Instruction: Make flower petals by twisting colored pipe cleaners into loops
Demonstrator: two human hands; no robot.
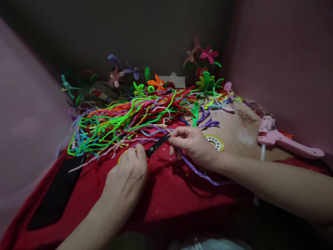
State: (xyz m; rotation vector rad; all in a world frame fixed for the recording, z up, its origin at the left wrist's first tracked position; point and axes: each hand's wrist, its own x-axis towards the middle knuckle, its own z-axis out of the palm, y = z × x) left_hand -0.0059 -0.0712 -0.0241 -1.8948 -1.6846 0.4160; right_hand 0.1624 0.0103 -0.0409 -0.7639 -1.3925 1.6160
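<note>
My left hand (130, 170) is wrapped round the handles of a pair of scissors (155, 147), whose dark blades point up and right. The blade tips reach the fingertips of my right hand (194, 144). That hand pinches a purple pipe cleaner (197, 172), which trails down to the right below the wrist. Whether the blades touch its end I cannot tell. Just beyond both hands spreads a heap of many-coloured pipe cleaners (125, 114). A green leaf shape (195, 113) and bent purple pieces (209, 123) lie beyond my right hand.
A red cloth (166, 198) covers the table, with a brown board (234, 135) at right. On or near the board are a roll of tape (215, 142) and a pink glue gun (275, 137). A black flat case (57, 194) lies left. Pipe-cleaner flowers (156, 82) stand behind.
</note>
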